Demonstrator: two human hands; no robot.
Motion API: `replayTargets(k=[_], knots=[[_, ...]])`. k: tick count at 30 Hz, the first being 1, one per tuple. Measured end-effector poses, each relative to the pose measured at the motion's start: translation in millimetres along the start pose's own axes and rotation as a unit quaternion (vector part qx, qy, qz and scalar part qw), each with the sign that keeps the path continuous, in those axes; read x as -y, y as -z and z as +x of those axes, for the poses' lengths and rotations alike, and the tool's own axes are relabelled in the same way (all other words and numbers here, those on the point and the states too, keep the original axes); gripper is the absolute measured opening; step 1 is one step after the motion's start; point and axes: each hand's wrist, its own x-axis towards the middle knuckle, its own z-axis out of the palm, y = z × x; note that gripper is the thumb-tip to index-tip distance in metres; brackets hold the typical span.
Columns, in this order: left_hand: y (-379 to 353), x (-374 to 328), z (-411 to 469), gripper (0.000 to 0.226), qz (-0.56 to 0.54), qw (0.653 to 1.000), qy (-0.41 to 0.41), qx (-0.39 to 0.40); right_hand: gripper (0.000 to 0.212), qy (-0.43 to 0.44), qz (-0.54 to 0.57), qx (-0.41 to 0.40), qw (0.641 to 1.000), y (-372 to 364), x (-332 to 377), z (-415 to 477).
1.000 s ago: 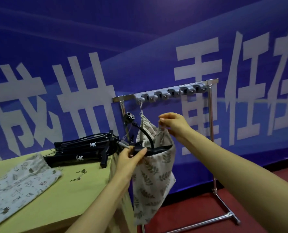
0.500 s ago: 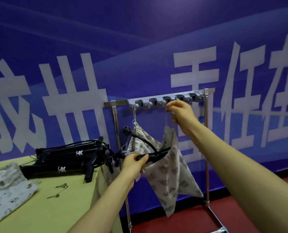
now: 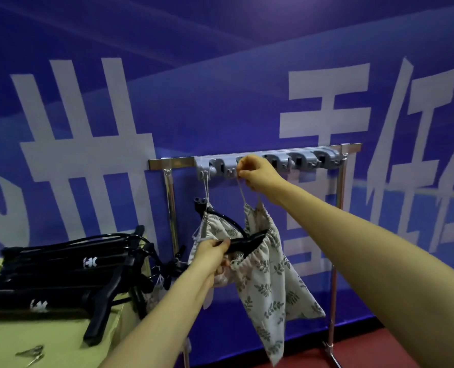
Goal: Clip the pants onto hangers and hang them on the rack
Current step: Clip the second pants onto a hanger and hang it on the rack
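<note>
Leaf-print pants (image 3: 264, 277) hang from a metal rack (image 3: 337, 208) whose top rail carries a grey strip of hooks (image 3: 300, 162). A white cord at the pants' left corner loops over the leftmost hook. My right hand (image 3: 256, 172) pinches a second cord up at the hook strip. My left hand (image 3: 211, 252) grips a black hanger (image 3: 243, 239) that lies across the waistband. Whether the hanger's clips bite the cloth is hidden.
A pile of black hangers (image 3: 61, 274) lies on the yellow-green table (image 3: 61, 349) at the left. Metal clips (image 3: 31, 353) rest near the table's front. A blue banner wall stands behind the rack, and red floor (image 3: 379, 349) lies below.
My right hand has risen from the pants' waistband to the hook strip, pulling the cord and the pants' right side up. The view shifted left, and the patterned pants on the table left the frame.
</note>
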Motion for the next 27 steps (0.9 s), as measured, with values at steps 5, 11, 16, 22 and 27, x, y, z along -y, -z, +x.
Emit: replayTargets(k=[5, 11, 16, 22, 27], knots=[[12, -1, 52, 0.026, 0.039, 0.999, -0.022, -0.027, 0.021, 0.028, -0.067, -0.002, 0.997, -17, -13, 50], [24, 1, 85, 0.02, 0.042, 0.998, -0.019, -0.052, 0.024, 0.046, -0.098, -0.051, 0.993, -29, -33, 89], [20, 13, 96, 0.019, 0.032, 0.997, -0.006, -0.071, 0.033, -0.039, 0.002, -0.132, 0.991, -27, -59, 93], [10, 32, 79, 0.023, -0.014, 0.991, 0.052, -0.126, 0.007, -0.029, 0.007, -0.111, 0.993, -43, -74, 52], [14, 37, 59, 0.027, -0.078, 0.982, 0.103, -0.134, 0.023, -0.006, -0.083, -0.078, 0.994, -47, -48, 5]])
